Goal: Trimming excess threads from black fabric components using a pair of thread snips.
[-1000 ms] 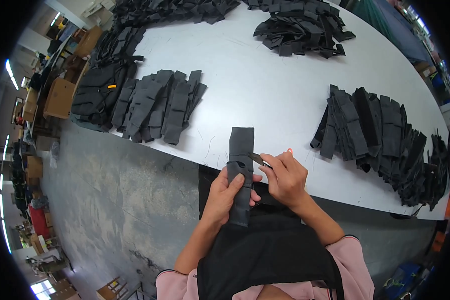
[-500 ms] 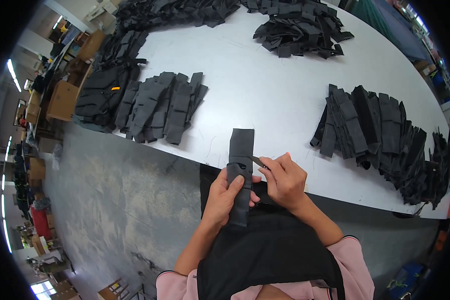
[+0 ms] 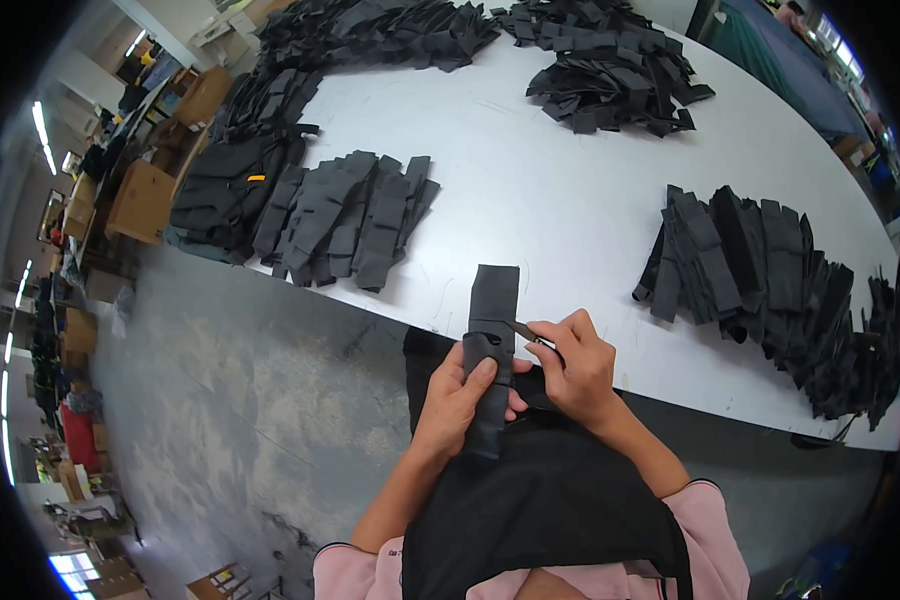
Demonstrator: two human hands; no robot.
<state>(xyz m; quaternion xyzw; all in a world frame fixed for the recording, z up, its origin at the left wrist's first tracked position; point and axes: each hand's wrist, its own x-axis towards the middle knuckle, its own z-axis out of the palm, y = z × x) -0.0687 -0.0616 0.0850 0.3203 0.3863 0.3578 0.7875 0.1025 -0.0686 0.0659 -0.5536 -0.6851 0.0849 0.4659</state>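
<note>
A dark grey fabric strip with stitched cross seams stands up over the table's near edge. My left hand is closed around its lower half, thumb on the front and fingertips showing behind the right edge. A folded flap with a small dark gap sits just above that thumb. My right hand is closed on small thread snips, whose narrow blades point left and meet the strip's right edge near a seam. Whether the blades cut anything is too small to tell.
Fabric strips lie heaped at left beside a black backpack. More strip piles lie at right and far back on the white table. Cardboard boxes line the left side beyond the concrete floor.
The table and its piles have shifted slightly right and down in the picture. Both hands keep their hold; the snips' blades now reach a little over the strip's right edge.
</note>
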